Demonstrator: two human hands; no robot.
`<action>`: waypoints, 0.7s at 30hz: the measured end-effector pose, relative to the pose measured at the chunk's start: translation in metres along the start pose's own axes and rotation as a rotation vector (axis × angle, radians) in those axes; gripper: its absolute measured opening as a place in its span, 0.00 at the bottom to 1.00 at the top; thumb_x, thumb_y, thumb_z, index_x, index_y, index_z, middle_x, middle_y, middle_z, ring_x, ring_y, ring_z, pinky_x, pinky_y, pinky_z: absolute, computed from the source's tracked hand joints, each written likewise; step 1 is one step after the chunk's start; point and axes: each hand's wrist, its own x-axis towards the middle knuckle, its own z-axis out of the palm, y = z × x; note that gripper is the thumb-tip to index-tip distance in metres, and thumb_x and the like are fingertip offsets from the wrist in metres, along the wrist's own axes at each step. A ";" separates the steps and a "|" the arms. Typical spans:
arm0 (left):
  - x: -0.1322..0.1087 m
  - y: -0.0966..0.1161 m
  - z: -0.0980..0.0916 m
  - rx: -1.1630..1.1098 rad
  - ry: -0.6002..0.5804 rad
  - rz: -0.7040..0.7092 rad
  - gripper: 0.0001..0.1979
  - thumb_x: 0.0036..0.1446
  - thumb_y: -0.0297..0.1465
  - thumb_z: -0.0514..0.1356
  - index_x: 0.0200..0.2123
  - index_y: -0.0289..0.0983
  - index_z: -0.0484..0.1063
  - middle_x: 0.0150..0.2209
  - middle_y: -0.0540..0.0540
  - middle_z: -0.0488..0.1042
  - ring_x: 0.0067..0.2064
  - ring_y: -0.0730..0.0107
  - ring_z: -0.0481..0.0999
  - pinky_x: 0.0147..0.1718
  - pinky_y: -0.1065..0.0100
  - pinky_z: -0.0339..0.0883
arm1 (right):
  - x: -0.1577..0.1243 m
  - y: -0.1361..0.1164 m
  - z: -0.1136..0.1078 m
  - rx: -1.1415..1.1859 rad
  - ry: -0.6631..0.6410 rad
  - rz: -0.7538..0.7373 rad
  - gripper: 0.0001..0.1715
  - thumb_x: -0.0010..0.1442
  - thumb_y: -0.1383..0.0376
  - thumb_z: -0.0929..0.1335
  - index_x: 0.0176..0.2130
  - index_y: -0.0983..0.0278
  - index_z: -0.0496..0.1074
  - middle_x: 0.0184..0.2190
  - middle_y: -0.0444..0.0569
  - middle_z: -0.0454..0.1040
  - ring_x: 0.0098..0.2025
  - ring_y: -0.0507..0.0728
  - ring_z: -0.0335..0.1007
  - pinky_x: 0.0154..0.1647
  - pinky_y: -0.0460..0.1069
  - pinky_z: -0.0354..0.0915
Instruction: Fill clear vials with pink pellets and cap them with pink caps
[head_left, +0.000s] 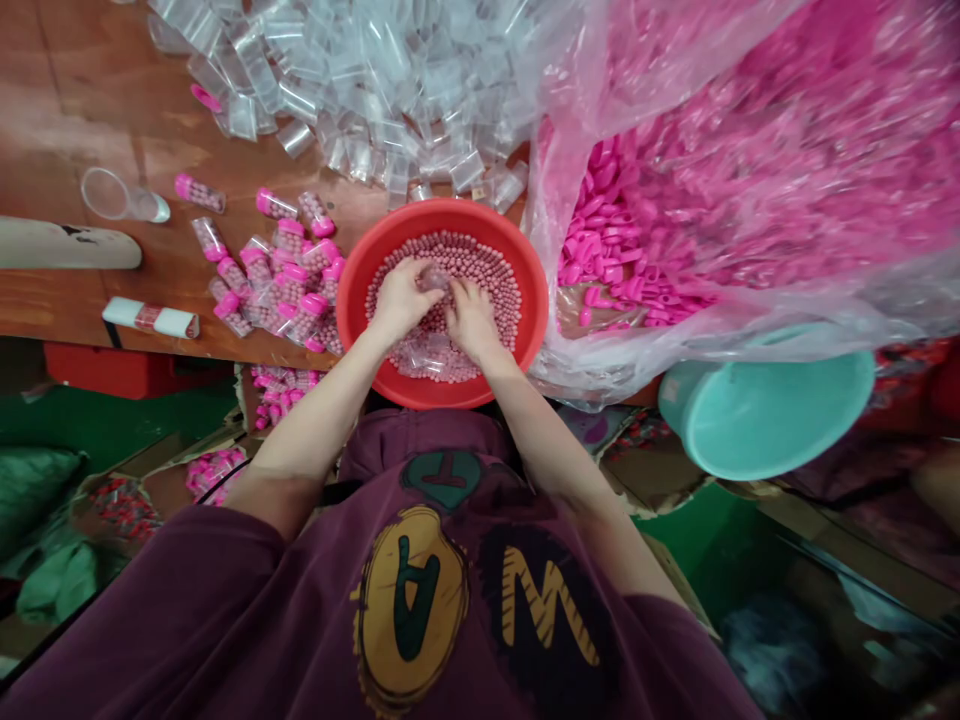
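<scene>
A red basin (354, 285) in front of me holds many small pink beads (504, 290). Both my hands are inside it, over the beads. My left hand (403, 300) is closed around a small clear plastic tube (431, 279), tilted among the fingers. Close beside it, my right hand (472, 318) reaches down with curled fingers at the beads; its fingertips are partly hidden, so what they hold cannot be made out. Several clear tubes (431, 355) lie on the beads near my wrists.
Filled tubes with pink caps (292, 275) lie left of the basin. Behind it is a heap of clear tubes (375, 70). To the right, a plastic bag spills pink caps (607, 230). A teal bucket (780, 410) hangs at the table's edge; a white roll (150, 317) lies left.
</scene>
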 end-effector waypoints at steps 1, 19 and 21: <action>0.003 0.004 0.000 0.130 -0.020 0.045 0.24 0.56 0.25 0.69 0.57 0.32 0.79 0.55 0.37 0.80 0.55 0.52 0.80 0.58 0.55 0.74 | -0.001 -0.007 0.003 -0.065 -0.057 -0.011 0.32 0.72 0.68 0.63 0.71 0.71 0.67 0.74 0.66 0.64 0.71 0.74 0.61 0.72 0.72 0.62; 0.009 0.022 0.093 0.157 -0.224 0.203 0.24 0.57 0.19 0.57 0.56 0.30 0.80 0.58 0.32 0.79 0.61 0.47 0.78 0.67 0.49 0.69 | -0.044 0.176 -0.094 0.117 0.710 0.519 0.20 0.71 0.66 0.61 0.52 0.68 0.78 0.50 0.60 0.81 0.55 0.62 0.77 0.65 0.61 0.70; 0.005 0.021 0.091 0.004 -0.227 0.183 0.25 0.54 0.21 0.63 0.56 0.31 0.80 0.58 0.34 0.81 0.61 0.49 0.78 0.67 0.49 0.69 | -0.030 0.190 -0.094 0.066 0.658 0.576 0.18 0.69 0.67 0.63 0.52 0.69 0.78 0.53 0.63 0.80 0.59 0.64 0.75 0.68 0.63 0.67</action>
